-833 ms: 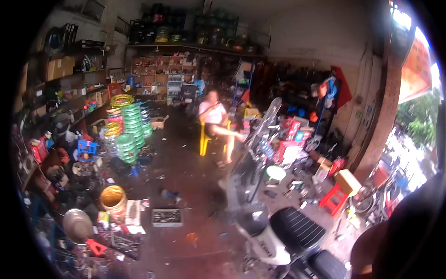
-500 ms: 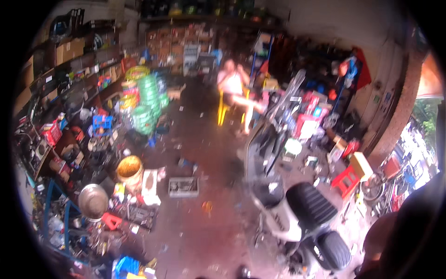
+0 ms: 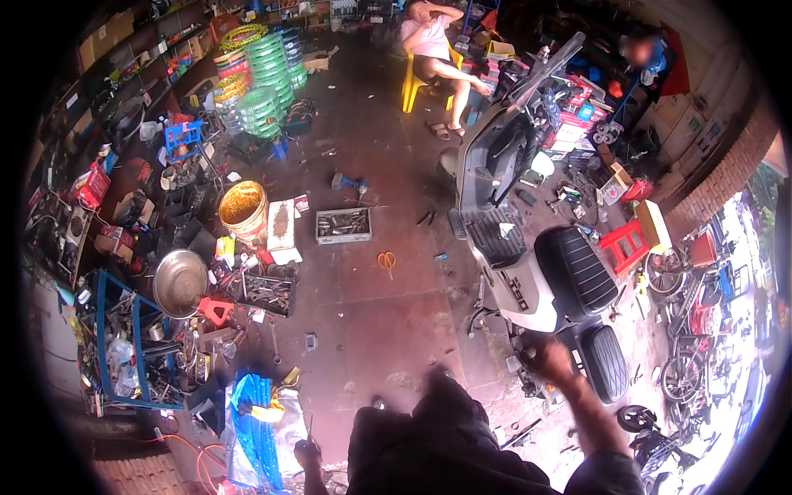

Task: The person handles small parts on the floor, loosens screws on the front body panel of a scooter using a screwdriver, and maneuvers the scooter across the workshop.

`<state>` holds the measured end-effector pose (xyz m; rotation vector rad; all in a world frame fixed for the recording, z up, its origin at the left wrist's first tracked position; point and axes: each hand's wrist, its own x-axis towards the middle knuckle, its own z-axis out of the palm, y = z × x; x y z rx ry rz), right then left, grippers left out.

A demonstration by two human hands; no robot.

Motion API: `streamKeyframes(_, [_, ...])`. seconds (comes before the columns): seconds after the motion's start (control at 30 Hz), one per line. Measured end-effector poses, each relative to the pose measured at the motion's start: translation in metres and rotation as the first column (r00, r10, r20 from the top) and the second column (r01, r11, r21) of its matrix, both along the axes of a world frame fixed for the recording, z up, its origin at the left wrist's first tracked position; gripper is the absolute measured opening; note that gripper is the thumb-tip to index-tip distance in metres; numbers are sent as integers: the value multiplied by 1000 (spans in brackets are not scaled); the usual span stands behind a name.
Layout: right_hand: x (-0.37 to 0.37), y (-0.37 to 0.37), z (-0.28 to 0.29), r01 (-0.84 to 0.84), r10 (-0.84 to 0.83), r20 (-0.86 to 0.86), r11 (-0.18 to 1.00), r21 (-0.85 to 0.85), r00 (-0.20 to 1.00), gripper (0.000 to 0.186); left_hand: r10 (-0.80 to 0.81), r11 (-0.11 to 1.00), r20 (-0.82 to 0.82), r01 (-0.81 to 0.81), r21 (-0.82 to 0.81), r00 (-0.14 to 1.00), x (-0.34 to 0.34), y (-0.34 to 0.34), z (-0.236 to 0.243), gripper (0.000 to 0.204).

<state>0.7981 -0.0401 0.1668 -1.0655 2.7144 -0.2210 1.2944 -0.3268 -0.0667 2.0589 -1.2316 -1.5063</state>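
Compared with the view half a second back, I now look far more steeply down: my own dark-clothed body fills the lower edge, and both hands have come into sight. My right hand (image 3: 551, 360) is stretched out to the rear of the white scooter (image 3: 528, 272), touching it just beside the black pillion seat (image 3: 605, 361); whether the fingers are closed on anything I cannot tell. My left hand (image 3: 307, 452) sits low and is fisted on a small dark object I cannot make out, right beside blue sheeting (image 3: 252, 412). Beyond the left hand lie orange scissors (image 3: 386, 261), then a grey tray (image 3: 343, 225) and a yellow bucket (image 3: 242, 206). Farthest off, a person sits on a yellow chair (image 3: 410, 82).
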Motion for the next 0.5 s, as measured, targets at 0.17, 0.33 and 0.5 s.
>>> streamKeyframes(0.17, [109, 120, -165, 13, -237, 492, 909, 416, 838, 60, 99, 994, 7, -98, -46, 995, 33, 4, -8, 11])
streamKeyframes(0.33, [175, 155, -250, -49, -416, 713, 845, 532, 565, 57, 69, 997, 29, -70, 24, 997, 23, -15, -3, 12])
streamKeyframes(0.5, [131, 139, -322, -120, -154, 653, 927, 354, 742, 54, 68, 993, 28, -70, 93, 997, -11, -55, 3, 8])
